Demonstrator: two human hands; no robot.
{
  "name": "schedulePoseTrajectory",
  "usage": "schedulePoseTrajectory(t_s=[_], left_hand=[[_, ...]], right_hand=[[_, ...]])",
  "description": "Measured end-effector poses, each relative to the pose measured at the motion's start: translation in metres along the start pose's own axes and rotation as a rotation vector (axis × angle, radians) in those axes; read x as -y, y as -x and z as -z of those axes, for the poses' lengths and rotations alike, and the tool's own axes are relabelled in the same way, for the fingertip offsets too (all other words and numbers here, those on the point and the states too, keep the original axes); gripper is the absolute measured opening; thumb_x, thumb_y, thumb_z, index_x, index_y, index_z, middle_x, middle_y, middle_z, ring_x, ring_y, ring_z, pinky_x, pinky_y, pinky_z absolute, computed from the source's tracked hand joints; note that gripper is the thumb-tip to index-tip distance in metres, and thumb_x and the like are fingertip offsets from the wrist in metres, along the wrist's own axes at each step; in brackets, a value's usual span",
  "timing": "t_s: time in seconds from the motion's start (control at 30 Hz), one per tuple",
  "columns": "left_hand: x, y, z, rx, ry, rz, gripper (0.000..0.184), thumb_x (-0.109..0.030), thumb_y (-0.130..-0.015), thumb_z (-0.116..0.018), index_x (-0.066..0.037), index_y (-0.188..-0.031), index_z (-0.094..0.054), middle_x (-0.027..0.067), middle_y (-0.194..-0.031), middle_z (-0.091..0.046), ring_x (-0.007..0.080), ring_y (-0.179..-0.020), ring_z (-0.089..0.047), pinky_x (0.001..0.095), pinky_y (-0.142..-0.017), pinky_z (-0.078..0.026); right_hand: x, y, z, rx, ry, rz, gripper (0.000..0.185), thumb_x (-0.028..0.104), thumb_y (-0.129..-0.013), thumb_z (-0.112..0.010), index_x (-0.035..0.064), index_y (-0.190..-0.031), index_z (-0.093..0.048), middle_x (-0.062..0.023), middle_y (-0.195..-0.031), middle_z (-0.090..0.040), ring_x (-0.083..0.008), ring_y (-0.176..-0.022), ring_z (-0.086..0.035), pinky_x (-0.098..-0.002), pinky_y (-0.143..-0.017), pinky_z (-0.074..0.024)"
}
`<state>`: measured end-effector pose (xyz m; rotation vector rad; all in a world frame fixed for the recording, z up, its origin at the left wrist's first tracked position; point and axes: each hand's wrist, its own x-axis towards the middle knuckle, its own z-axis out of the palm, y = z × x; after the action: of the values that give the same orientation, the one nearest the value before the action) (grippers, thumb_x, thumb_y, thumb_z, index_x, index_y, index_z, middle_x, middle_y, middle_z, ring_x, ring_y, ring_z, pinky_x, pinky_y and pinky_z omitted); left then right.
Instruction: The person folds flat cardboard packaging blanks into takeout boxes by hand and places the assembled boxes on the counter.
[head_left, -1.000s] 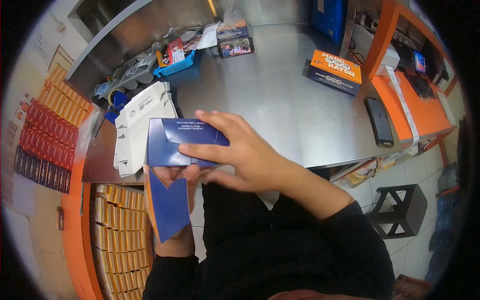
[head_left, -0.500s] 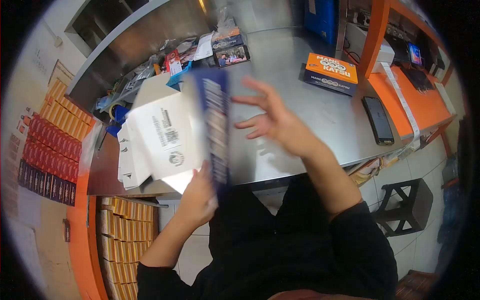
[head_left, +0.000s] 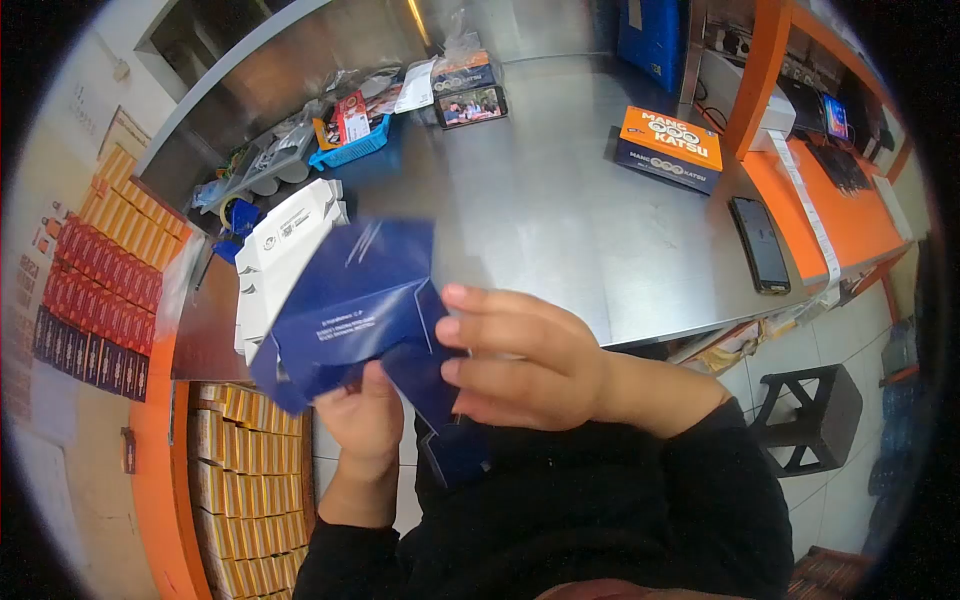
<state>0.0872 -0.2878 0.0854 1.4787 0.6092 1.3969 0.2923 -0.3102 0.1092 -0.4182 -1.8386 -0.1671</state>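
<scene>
From here I see a steel counter (head_left: 560, 220) with a raised back wall, an orange shelf (head_left: 850, 230) at its right end and stacked boxes (head_left: 250, 480) under its left side. A black stool (head_left: 805, 420) stands on the tiled floor to the right. The person holds a dark blue carton (head_left: 350, 310), partly folded, its flaps sticking out, over the near edge of the counter. The left hand (head_left: 362, 420) has it from below, thumb up against the blue board; its other fingers are partly hidden, so I can't tell how they sit. The right hand (head_left: 525, 355) is at the other side, fingers slightly bent and a little apart, tips at the carton's edge. White flat cartons (head_left: 285, 250) lie just beside it, to the left. Bare steel runs from the carton to the orange box (head_left: 670, 145) and the dark phone (head_left: 758, 243) near the shelf.
</scene>
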Motion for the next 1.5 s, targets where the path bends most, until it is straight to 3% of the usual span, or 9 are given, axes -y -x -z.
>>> schedulePoseTrajectory(t_s=[0.03, 0.27, 0.6, 0.9, 1.03, 1.17, 1.23, 1.33, 1.5], left_hand=[[0.006, 0.005, 0.005, -0.042, -0.362, -0.026, 0.04, -0.011, -0.09, -0.059, 0.0, -0.126, -0.045, 0.0164, -0.122, -0.053, 0.0263, -0.103, -0.058, 0.0381, -0.094, -0.044], [-0.002, -0.005, -0.004, -0.117, -0.285, -0.082, 0.04, 0.009, -0.08, -0.062, 0.006, -0.118, -0.049, 0.0132, -0.114, -0.058, 0.0213, -0.106, -0.055, 0.0332, -0.094, -0.043], [-0.011, -0.021, -0.035, 0.133, -0.267, 0.05, 0.018, -0.007, -0.085, -0.062, 0.0, -0.101, -0.064, 0.0095, -0.103, -0.064, 0.0178, -0.095, -0.06, 0.0304, -0.085, -0.046], [0.039, -0.044, -0.04, 0.359, -1.143, -0.19, 0.028, -0.008, -0.081, -0.053, 0.004, -0.105, -0.049, 0.0229, -0.076, -0.062, 0.0389, -0.065, -0.062, 0.0466, -0.057, -0.048], [0.048, -0.047, -0.045, 0.528, -1.39, 0.095, 0.025, -0.01, -0.08, -0.054, 0.003, -0.1, -0.047, 0.0258, -0.072, -0.06, 0.0419, -0.064, -0.06, 0.0482, -0.061, -0.049], [0.048, -0.066, -0.029, 0.37, -1.019, 0.084, 0.029, -0.01, -0.078, -0.059, 0.002, -0.104, -0.053, 0.0234, -0.067, -0.061, 0.0409, -0.064, -0.06, 0.0464, -0.058, -0.047], [0.044, -0.072, -0.03, 0.458, -1.015, 0.12, 0.03, -0.009, -0.079, -0.06, 0.005, -0.104, -0.051, 0.0228, -0.067, -0.06, 0.0404, -0.063, -0.06, 0.0456, -0.056, -0.046], [0.045, -0.065, -0.044, 0.353, -0.962, -0.012, 0.028, -0.009, -0.079, -0.06, 0.008, -0.099, -0.05, 0.0231, -0.066, -0.059, 0.041, -0.062, -0.06, 0.0461, -0.056, -0.046], [0.039, -0.073, -0.044, 0.399, -1.029, -0.036, 0.028, -0.011, -0.078, -0.061, 0.01, -0.092, -0.048, 0.0255, -0.067, -0.059, 0.0432, -0.063, -0.059, 0.0469, -0.058, -0.047]], right_hand=[[0.002, -0.002, 0.0, -0.011, -0.014, -0.085, 0.038, 0.011, -0.068, -0.077, 0.0043, -0.102, -0.061, -0.0171, -0.118, -0.056, -0.0379, -0.111, -0.056, -0.0432, -0.089, -0.0494], [-0.012, 0.009, -0.004, 0.117, -0.152, -0.173, 0.022, 0.003, -0.069, -0.07, 0.0007, -0.088, -0.06, -0.0123, -0.104, -0.06, -0.0313, -0.104, -0.058, -0.0382, -0.085, -0.0503], [-0.006, 0.002, -0.003, -0.056, 0.114, -0.319, 0.025, -0.004, -0.066, -0.068, 0.0049, -0.09, -0.066, -0.0087, -0.098, -0.062, -0.0287, -0.097, -0.06, -0.0374, -0.084, -0.0485], [-0.015, -0.028, 0.008, 0.693, 0.351, -0.945, 0.034, 0.031, -0.083, -0.054, -0.0012, -0.088, -0.064, -0.0193, -0.081, -0.065, -0.036, -0.075, -0.063, -0.0425, -0.068, -0.0493], [-0.049, -0.015, 0.016, 0.498, 0.634, -0.738, 0.011, 0.012, -0.075, -0.056, 0.0033, -0.075, -0.062, -0.0153, -0.073, -0.063, -0.0336, -0.07, -0.062, -0.0434, -0.062, -0.0481], [-0.054, 0.014, 0.002, 0.402, 0.467, -0.314, 0.006, 0.005, -0.072, -0.058, 0.0049, -0.076, -0.062, -0.0118, -0.078, -0.063, -0.0298, -0.073, -0.062, -0.0389, -0.061, -0.0492], [-0.05, 0.024, -0.012, 0.323, 0.374, -0.377, 0.008, 0.005, -0.073, -0.063, 0.0024, -0.081, -0.063, -0.0103, -0.076, -0.063, -0.0282, -0.07, -0.062, -0.0354, -0.061, -0.0502], [-0.036, 0.009, -0.014, -0.087, -0.213, -0.951, 0.009, 0.005, -0.075, -0.067, 0.0004, -0.08, -0.062, -0.0118, -0.073, -0.061, -0.0263, -0.064, -0.06, -0.0328, -0.059, -0.0491], [-0.053, 0.022, -0.012, 0.119, 0.116, -0.667, 0.009, 0.006, -0.077, -0.065, -0.0005, -0.076, -0.06, -0.0122, -0.074, -0.06, -0.0268, -0.066, -0.06, -0.0341, -0.06, -0.0482]])
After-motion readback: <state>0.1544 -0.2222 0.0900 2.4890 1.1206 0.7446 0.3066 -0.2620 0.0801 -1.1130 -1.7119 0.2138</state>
